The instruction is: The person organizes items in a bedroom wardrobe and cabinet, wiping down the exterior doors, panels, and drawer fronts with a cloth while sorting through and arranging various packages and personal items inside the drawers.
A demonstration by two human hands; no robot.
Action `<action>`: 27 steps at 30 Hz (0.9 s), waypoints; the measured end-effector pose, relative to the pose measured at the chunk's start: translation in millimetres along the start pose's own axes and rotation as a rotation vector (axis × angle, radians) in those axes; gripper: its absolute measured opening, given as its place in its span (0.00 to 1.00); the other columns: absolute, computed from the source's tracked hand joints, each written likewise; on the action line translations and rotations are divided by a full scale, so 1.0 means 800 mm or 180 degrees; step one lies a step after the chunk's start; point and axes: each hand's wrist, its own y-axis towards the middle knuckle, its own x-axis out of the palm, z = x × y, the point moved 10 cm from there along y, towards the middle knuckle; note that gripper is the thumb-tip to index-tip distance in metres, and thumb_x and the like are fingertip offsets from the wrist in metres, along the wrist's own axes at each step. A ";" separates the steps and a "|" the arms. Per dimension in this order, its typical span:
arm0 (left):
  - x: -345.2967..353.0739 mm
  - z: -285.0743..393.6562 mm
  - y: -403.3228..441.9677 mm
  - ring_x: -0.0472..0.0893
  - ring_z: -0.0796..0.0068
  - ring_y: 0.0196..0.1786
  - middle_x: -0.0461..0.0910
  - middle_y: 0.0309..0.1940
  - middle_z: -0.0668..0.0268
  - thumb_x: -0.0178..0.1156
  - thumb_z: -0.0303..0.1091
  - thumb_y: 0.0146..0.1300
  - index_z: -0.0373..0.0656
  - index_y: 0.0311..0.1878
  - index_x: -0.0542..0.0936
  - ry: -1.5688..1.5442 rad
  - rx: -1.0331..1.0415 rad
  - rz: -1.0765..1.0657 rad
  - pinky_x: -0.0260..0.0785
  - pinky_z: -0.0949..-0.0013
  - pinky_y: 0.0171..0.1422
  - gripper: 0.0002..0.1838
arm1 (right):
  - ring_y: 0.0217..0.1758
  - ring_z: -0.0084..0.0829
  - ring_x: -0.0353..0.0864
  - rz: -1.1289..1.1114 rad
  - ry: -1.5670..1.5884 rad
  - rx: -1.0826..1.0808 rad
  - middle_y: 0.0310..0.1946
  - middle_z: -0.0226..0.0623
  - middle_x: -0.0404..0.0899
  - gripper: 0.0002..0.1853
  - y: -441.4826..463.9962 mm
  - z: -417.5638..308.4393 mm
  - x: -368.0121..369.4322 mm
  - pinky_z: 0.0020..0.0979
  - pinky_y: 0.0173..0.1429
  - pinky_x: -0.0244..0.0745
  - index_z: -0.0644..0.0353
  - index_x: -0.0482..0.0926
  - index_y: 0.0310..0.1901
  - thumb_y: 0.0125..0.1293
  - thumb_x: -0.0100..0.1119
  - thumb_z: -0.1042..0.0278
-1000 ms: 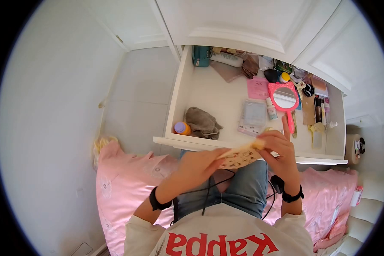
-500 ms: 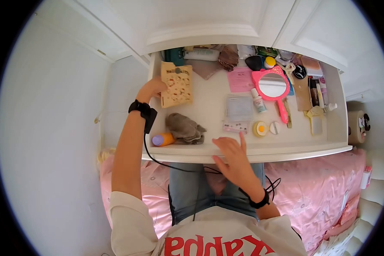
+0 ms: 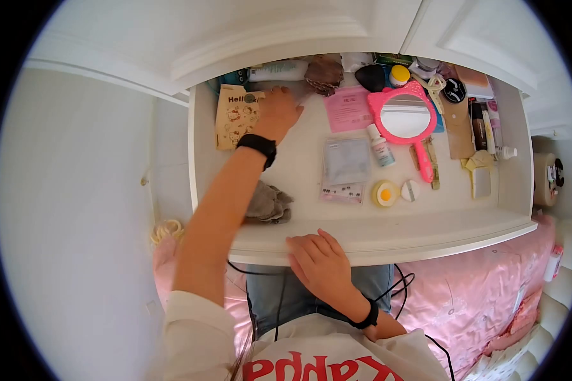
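Observation:
A cream Hello Kitty paper bag (image 3: 232, 120) lies in the back left of the open drawer (image 3: 388, 238). My left hand (image 3: 278, 113) reaches over the bag's right edge, near a brown crumpled pouch (image 3: 324, 75) and a white tube (image 3: 278, 70); its fingertips are partly hidden, and whether they hold anything does not show. My right hand (image 3: 321, 263) rests at the drawer's front edge with its fingers spread, holding nothing. Beneath my left forearm is a grey cloth (image 3: 270, 204), partly covered.
In the drawer lie a pink hand mirror (image 3: 405, 117), clear flat cases (image 3: 346, 162), a pink sheet (image 3: 349, 109), a small white bottle (image 3: 381, 146), an egg-shaped item (image 3: 385, 193) and a black puff (image 3: 370, 77). Black cables (image 3: 397, 286) hang over my lap.
The paper bag went from both my hands to the drawer's back left. My left hand has since moved right, off its left side; my right hand has come down to the front edge.

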 end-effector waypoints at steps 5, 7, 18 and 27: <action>0.057 0.013 0.005 0.72 0.51 0.51 0.71 0.48 0.55 0.58 0.50 0.53 0.44 0.55 0.68 0.0489 -0.0201 0.0827 0.67 0.51 0.48 0.29 | 0.43 0.30 0.72 0.0013 0.0029 0.0011 0.38 0.32 0.74 0.15 -0.002 0.003 0.001 0.33 0.58 0.66 0.61 0.74 0.43 0.53 0.58 0.67; 0.065 -0.004 0.016 0.72 0.53 0.52 0.71 0.50 0.55 0.56 0.48 0.54 0.44 0.53 0.69 0.0223 -0.0388 0.0322 0.68 0.50 0.48 0.25 | 0.42 0.30 0.72 0.0018 0.0062 0.0013 0.38 0.32 0.74 0.15 -0.001 0.003 0.003 0.32 0.56 0.66 0.61 0.74 0.43 0.53 0.58 0.68; -0.026 -0.066 -0.009 0.79 0.60 0.39 0.79 0.33 0.63 0.51 0.32 0.58 0.44 0.38 0.75 0.0109 -0.0021 0.1135 0.73 0.61 0.35 0.07 | 0.38 0.31 0.72 0.0234 0.0020 -0.0030 0.34 0.33 0.72 0.14 -0.002 0.002 0.005 0.30 0.50 0.68 0.63 0.74 0.40 0.49 0.58 0.71; -0.092 -0.115 -0.039 0.77 0.53 0.36 0.79 0.30 0.56 0.49 0.37 0.61 0.42 0.38 0.76 -0.1598 -0.0614 0.1044 0.69 0.58 0.37 0.10 | 0.40 0.30 0.74 0.0336 -0.0098 0.0009 0.36 0.31 0.76 0.12 -0.009 -0.001 0.002 0.30 0.48 0.69 0.58 0.76 0.38 0.49 0.58 0.70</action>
